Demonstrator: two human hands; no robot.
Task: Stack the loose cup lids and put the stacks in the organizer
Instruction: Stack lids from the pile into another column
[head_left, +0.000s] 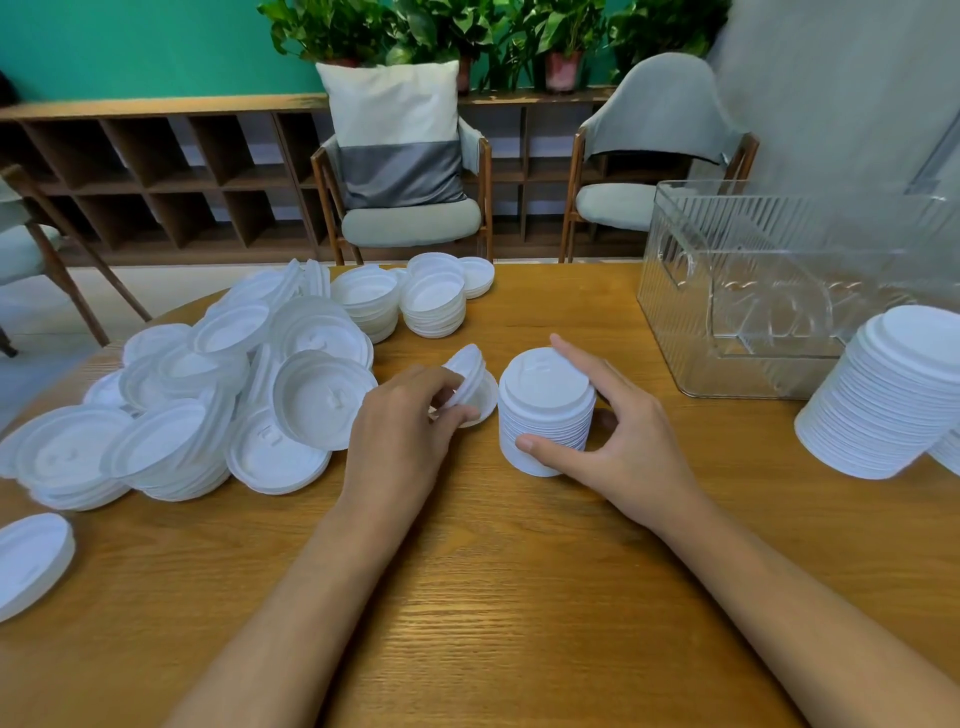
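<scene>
I see my right hand curled round the upright stack of lids mid-table, thumb low on its near side, forefinger over the top rim. My left hand pinches a few tilted lids just left of it (the clear organizer stands far right).
</scene>
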